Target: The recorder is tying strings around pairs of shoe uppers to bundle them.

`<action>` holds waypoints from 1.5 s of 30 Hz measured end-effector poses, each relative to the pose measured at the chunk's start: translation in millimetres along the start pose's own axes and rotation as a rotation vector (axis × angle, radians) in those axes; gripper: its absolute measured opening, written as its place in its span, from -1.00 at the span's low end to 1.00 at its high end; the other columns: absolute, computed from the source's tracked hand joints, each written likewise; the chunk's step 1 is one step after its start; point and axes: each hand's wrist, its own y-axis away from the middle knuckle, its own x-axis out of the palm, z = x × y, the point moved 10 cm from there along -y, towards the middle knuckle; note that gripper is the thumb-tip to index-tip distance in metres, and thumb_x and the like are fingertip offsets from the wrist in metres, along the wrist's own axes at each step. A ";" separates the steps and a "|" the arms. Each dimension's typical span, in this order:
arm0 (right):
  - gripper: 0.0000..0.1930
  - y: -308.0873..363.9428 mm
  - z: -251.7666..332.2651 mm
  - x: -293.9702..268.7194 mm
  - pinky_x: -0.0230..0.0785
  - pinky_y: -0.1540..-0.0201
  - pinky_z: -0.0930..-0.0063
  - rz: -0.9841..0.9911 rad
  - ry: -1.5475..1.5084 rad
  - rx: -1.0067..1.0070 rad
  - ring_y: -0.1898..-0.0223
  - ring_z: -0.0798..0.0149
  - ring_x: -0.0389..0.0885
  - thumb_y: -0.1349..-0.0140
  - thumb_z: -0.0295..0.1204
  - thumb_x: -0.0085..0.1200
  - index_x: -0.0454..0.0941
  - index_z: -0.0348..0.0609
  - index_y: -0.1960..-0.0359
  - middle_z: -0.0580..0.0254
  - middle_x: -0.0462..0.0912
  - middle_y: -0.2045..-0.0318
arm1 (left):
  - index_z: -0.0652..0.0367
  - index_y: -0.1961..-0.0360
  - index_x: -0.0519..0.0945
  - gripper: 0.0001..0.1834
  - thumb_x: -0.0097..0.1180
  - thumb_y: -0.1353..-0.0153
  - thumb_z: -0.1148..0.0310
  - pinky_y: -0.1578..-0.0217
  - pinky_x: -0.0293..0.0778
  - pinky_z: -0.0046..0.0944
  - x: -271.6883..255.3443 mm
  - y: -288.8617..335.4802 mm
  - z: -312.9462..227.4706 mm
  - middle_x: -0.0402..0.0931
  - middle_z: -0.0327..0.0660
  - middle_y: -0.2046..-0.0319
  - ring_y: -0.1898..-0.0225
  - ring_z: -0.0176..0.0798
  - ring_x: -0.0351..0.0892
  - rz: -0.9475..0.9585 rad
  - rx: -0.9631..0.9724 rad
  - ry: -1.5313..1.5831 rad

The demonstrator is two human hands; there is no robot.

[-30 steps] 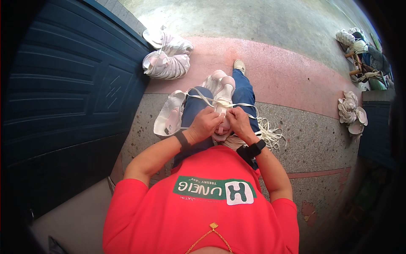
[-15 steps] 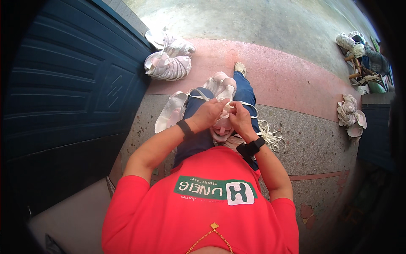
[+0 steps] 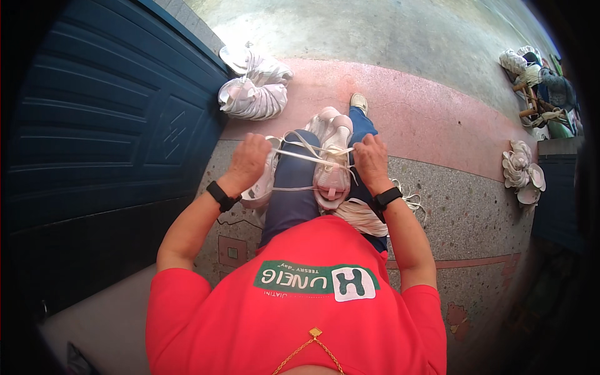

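Note:
A white and pink shoe upper (image 3: pixel 334 172) lies across my lap, toe away from me. White shoelaces (image 3: pixel 300 155) run through it and stretch out to both sides. Out to the left, above my knee, my left hand (image 3: pixel 250 159) is closed on one length of lace. My right hand (image 3: pixel 372 157), closed as well, grips lace just right of the shoe upper. Another pale upper (image 3: pixel 259 184) hangs beside my left leg, partly hidden behind my left hand and forearm.
Stacked white uppers (image 3: pixel 253 94) rest by the dark blue door (image 3: pixel 119 119) at the far left. More uppers (image 3: pixel 520 169) sit on the floor at right. Loose laces (image 3: pixel 409 200) and a pale bundle (image 3: pixel 362 217) lie beside my right leg. A cluttered wooden chair (image 3: pixel 531 103) stands far right.
Both hands were together over the shoe upper. They have since moved apart, the left hand farther, drawing the laces out sideways.

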 end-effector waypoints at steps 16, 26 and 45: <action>-0.73 46.5 -19.3 45.5 0.51 0.11 -0.05 0.325 -0.483 0.337 0.20 -0.19 0.72 -0.22 -0.25 0.12 0.73 -0.19 0.27 -0.09 0.76 0.32 | 0.11 0.37 0.42 -0.79 -0.09 -0.49 0.42 0.59 0.34 -0.35 -95.9 78.9 237.1 0.30 -0.36 0.55 0.64 -0.42 0.25 -0.942 -1.011 1.405; -0.71 61.9 -12.8 45.6 0.50 0.09 -0.04 0.425 -0.481 0.297 0.17 -0.22 0.69 -0.30 -0.27 0.09 0.68 -0.23 0.13 -0.13 0.73 0.27 | 0.27 -0.13 0.68 -0.50 0.44 -0.19 0.29 0.21 0.55 -0.36 93.6 -38.7 29.8 0.71 -0.21 0.19 0.24 -0.41 0.63 0.288 -0.606 0.948; -0.69 143.9 -119.7 -133.1 0.26 -0.37 0.10 -0.168 -1.750 0.474 -0.17 0.06 0.52 -0.34 -0.32 0.02 0.63 -0.39 0.17 -0.04 0.60 -0.07 | 0.08 0.33 0.50 -0.73 0.13 -0.49 0.17 0.76 -0.17 -0.46 159.8 -23.3 -25.5 0.00 -0.57 0.74 0.77 -0.60 -0.10 0.870 -1.207 1.890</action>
